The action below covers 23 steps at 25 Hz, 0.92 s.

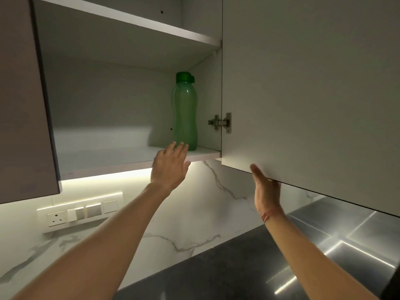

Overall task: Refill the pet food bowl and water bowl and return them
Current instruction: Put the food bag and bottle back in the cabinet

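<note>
- The view looks up at a wall cabinet [121,118] with its right door [303,87] swung open.
- A green bottle [184,113] with a green cap stands upright on the bottom shelf [104,158], at the right side, near the hinge [220,123].
- The bottle is the only thing seen inside the cabinet; the upper shelf [138,20] shows nothing from this angle.
- The left hand [170,166] is raised in front of the edge of the bottom shelf, just below the bottle.
- Its fingers [180,149] are stretched out and slightly spread, holding nothing; the fingertips overlap the base of the bottle in the view, but I cannot tell if they touch it.
- The right hand [266,189] is at the lower edge of the open door, with the thumb pointing up along the front face.
- Its other fingers go behind the door edge and are hidden, so I cannot tell how firmly it grips the door.
- A red thread [268,215] is around the right wrist.
- Under the cabinet a light strip shines on a marble wall [205,213] and on a switch panel [80,213] at the left.
- Below there is a dark counter [227,263], and at the right a shiny metal surface [346,241].
- The pet food bowl and the water bowl are not in view.
</note>
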Each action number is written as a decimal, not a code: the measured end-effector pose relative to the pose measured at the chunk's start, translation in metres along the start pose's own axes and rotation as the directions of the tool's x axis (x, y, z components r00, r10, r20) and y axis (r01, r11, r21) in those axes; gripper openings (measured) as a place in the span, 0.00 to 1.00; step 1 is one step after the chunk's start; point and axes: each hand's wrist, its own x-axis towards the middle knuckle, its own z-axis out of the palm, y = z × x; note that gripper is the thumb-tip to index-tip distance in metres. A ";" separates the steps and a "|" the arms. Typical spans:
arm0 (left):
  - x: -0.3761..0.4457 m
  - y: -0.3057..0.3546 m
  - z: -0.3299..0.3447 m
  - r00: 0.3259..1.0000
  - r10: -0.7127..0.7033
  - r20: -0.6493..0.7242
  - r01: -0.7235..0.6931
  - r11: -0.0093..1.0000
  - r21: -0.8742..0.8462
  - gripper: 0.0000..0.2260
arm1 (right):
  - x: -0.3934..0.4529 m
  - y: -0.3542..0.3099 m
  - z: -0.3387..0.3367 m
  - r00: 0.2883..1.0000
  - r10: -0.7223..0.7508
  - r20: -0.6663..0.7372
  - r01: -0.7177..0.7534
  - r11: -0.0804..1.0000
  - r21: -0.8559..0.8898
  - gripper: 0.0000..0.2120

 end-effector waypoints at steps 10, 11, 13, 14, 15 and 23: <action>-0.034 -0.024 -0.081 0.988 -0.108 0.106 0.149 0.558 -0.816 0.19 | -0.046 -0.001 0.031 0.984 -0.164 -0.068 0.157 0.983 -0.100 0.17; -0.042 -0.025 -0.102 0.984 -0.170 0.056 0.125 0.428 -0.895 0.18 | -0.052 0.006 0.039 0.976 -0.211 -0.052 0.201 0.967 -0.159 0.20; -0.058 -0.021 -0.151 0.968 -0.249 -0.033 0.018 0.198 -0.980 0.17 | -0.068 0.018 0.058 0.960 -0.280 0.013 0.276 0.936 -0.221 0.39; -0.066 -0.019 -0.178 0.955 -0.287 -0.073 -0.050 0.085 -0.995 0.17 | -0.071 0.027 0.067 0.951 -0.299 0.076 0.309 0.914 -0.263 0.43; -0.074 -0.021 -0.202 0.934 -0.343 -0.098 -0.115 -0.028 -0.993 0.17 | -0.076 0.032 0.078 0.945 -0.290 0.153 0.324 0.898 -0.296 0.40; -0.105 -0.110 -0.199 0.613 -0.347 -0.710 -0.343 0.692 -0.635 0.21 | -0.065 0.077 0.130 0.833 -0.422 0.358 0.545 0.515 -0.662 0.52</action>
